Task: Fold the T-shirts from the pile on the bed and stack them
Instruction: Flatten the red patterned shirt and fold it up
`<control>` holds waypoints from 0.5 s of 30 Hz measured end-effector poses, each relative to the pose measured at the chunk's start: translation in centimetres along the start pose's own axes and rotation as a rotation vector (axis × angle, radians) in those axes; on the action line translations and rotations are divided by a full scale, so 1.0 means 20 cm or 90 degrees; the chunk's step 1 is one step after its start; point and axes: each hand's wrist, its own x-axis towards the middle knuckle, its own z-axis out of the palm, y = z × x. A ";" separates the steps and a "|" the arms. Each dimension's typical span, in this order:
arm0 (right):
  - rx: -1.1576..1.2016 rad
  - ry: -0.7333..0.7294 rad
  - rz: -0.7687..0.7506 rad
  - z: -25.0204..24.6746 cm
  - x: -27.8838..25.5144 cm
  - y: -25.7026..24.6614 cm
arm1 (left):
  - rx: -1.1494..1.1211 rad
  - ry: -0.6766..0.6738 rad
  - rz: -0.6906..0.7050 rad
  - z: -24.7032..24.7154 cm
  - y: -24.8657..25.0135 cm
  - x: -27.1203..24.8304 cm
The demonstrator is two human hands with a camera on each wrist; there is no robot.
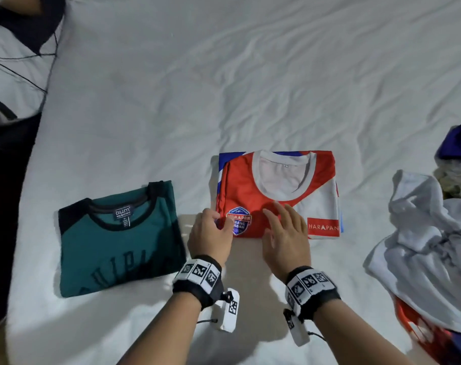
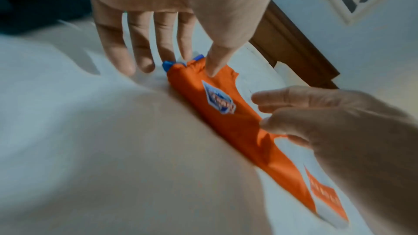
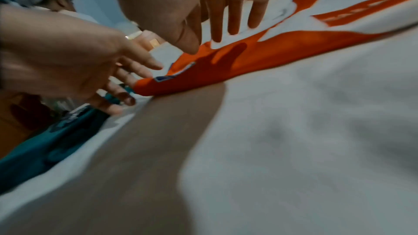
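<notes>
Two hands were laid at the folded red-and-white T-shirt (image 1: 276, 193) mid-bed (image 1: 224, 88): the left hand (image 1: 211, 233) touched its 9 o'clock corner, the right hand (image 1: 284, 233) was spread flat on it. A green T-shirt (image 1: 118, 238) was folded at 9 o'clock, the pile (image 1: 429, 233) at 3 o'clock.

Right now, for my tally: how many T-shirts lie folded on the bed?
2: the green T-shirt on the left, the red and white T-shirt beside it, apart. The unfolded pile may hide more.
</notes>
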 end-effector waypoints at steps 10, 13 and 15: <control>-0.119 -0.105 0.076 -0.04 -0.06 0.32 | -0.141 0.074 -0.200 0.16 -0.02 0.00; -0.109 -0.121 0.120 -0.06 -0.03 0.36 | -0.162 0.075 -0.255 0.14 -0.01 0.00; -0.083 -0.114 0.142 -0.07 0.01 0.38 | -0.112 0.083 -0.238 0.12 0.03 0.02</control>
